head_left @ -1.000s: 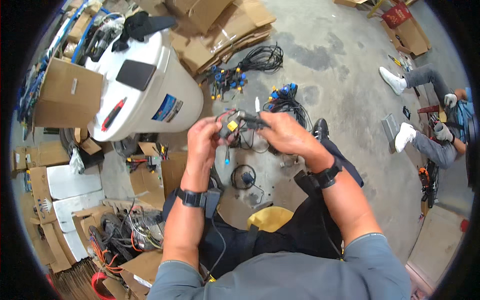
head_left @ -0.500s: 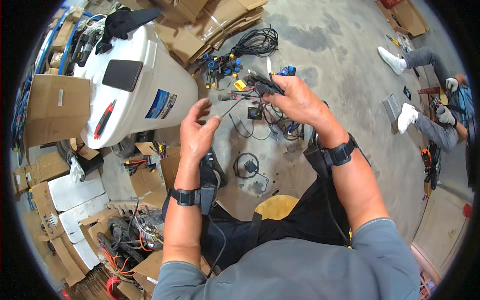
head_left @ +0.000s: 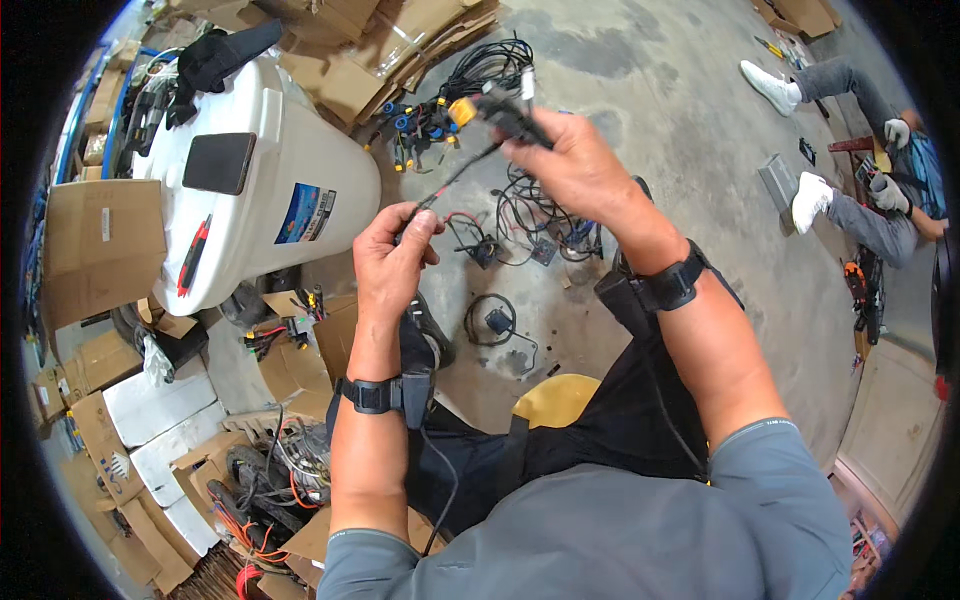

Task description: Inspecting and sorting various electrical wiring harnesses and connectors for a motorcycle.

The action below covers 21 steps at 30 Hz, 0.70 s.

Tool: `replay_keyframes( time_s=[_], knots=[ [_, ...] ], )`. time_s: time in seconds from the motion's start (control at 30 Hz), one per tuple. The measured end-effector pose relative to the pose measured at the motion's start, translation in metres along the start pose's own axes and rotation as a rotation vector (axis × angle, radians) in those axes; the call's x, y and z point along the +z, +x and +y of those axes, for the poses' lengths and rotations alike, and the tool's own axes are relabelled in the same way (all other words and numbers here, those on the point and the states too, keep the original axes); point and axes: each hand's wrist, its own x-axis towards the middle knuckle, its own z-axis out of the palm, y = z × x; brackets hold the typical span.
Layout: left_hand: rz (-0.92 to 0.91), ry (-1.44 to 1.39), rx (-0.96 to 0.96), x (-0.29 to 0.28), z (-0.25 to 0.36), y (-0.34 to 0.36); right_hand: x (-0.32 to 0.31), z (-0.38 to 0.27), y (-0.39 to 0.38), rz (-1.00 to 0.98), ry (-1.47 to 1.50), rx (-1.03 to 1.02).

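Observation:
My right hand (head_left: 572, 165) is closed around a bundle of black cables (head_left: 515, 117), blurred a little by motion. A yellow connector (head_left: 462, 111) sticks out on the bundle's left side. From there a thin black and red cable (head_left: 462, 172) runs down to my left hand (head_left: 392, 258), whose fingers and thumb pinch it. Below my right hand, a tangle of dark cables (head_left: 545, 205) lies on the floor. Beyond it are a coil of black cable (head_left: 490, 66) and several blue and yellow connectors (head_left: 415, 125).
A white barrel (head_left: 335, 160) at left carries a phone (head_left: 219, 162) and a red-black cutter (head_left: 194, 257). Cardboard (head_left: 340, 75) is piled behind it. A small coiled cable (head_left: 490, 319) lies near my feet. At far right sits another person with gloved hands (head_left: 889, 192).
My left hand has closed on the thin cable. My right hand has lifted the cable bundle up and slightly left, away from the floor tangle. The view has shifted slightly.

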Motion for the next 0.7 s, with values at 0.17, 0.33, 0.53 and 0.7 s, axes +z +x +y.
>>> replay_keyframes(
  time_s=[0.17, 0.33, 0.53, 0.7],
  knots=[
    [0.021, -0.200, -0.033, -0.006, 0.000, -0.001, -0.009, -0.005, 0.003, 0.087, 0.430, 0.203],
    [0.005, -0.413, 0.009, -0.004, 0.000, -0.001, 0.001, -0.001, 0.003, 0.148, 0.679, 0.237],
    [-0.185, -0.451, 0.038, 0.001, 0.001, -0.007, 0.011, -0.004, 0.003, 0.036, 0.815, 0.275],
    [-0.289, -0.357, 0.014, 0.003, -0.003, -0.012, 0.009, -0.007, 0.002, -0.066, 0.781, 0.321]
  ],
)
